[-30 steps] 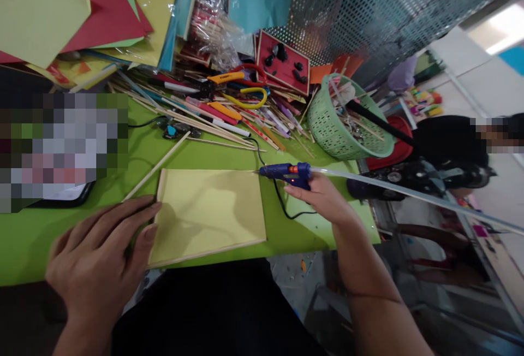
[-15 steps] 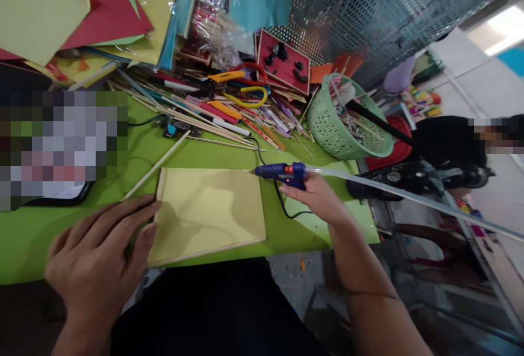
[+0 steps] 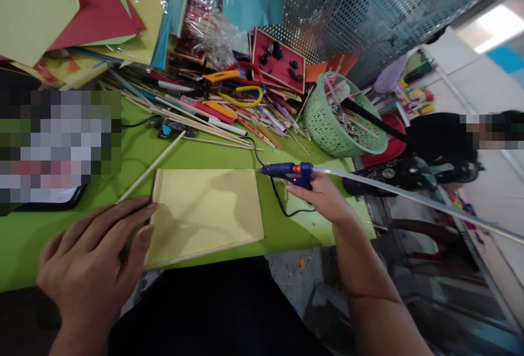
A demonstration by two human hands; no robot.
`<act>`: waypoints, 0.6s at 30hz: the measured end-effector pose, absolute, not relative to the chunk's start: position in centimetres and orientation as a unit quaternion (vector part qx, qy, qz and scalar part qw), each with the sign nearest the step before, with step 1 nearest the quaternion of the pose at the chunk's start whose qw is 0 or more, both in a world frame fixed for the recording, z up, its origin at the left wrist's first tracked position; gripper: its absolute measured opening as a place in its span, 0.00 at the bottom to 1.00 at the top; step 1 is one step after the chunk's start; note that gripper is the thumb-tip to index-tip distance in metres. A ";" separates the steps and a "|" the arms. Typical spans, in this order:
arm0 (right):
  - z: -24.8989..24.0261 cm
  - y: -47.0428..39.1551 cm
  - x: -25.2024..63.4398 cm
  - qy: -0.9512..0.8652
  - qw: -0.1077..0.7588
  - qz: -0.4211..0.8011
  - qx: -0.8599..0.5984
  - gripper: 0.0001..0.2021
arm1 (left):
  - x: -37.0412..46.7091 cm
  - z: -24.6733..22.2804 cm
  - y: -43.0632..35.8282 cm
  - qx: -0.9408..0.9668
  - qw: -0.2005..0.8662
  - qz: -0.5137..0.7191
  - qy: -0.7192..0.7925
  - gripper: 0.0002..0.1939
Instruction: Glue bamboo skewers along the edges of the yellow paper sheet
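A flat yellow panel (image 3: 208,214) lies on the green tabletop, with thin wooden strips along its left and near edges. My left hand (image 3: 96,255) rests at its left side, fingers stretched out and fingertips touching that edge. In my right hand (image 3: 327,195) is a blue hot glue gun (image 3: 289,172) with a small red light lit. Its nozzle points left at the panel's far right corner; whether it touches cannot be made out. A long translucent glue stick (image 3: 393,189) sticks out of the gun's back. One loose wooden stick (image 3: 151,166) lies just beyond my left fingers.
Behind the panel spread wooden sticks, markers and scissors (image 3: 241,94). A green basket (image 3: 341,121) stands at the back right, near a red board (image 3: 278,61) bearing black stones. Coloured paper (image 3: 98,1) is piled back left, and a blurred-out phone (image 3: 57,154) lies left. A person in black (image 3: 442,137) is at right.
The glue gun and my right hand have shifted slightly right relative to the panel, the nozzle now close to its far right corner. My left hand stays at the left edge. The view has moved slightly.
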State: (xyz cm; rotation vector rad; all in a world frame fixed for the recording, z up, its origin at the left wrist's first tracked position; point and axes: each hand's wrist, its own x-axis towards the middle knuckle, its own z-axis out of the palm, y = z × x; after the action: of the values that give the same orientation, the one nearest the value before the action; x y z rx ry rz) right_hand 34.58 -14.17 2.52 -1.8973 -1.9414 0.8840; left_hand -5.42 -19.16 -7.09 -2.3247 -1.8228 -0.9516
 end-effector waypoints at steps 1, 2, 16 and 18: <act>2.5 -14.2 34.6 -0.672 0.145 0.305 -0.659 0.18 | -5.4 -7.0 -19.2 -0.746 0.018 -0.306 -0.591 0.15; 2.4 -14.2 34.6 -0.672 0.146 0.305 -0.659 0.18 | -5.3 -7.0 -19.2 -0.742 0.015 -0.305 -0.597 0.14; 2.2 -13.8 34.0 -0.679 0.129 0.302 -0.657 0.17 | -4.7 -7.2 -19.0 -0.714 0.007 -0.346 -0.608 0.14; 2.2 -13.8 34.0 -0.676 0.135 0.306 -0.656 0.18 | -4.7 -7.2 -18.9 -0.714 0.012 -0.346 -0.609 0.13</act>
State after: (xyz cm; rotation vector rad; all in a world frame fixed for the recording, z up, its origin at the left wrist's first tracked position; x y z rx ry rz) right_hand 34.01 -13.81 2.22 -1.9020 -1.9594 0.8872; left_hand -4.73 -18.95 -7.21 -2.2266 -1.8979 -1.0793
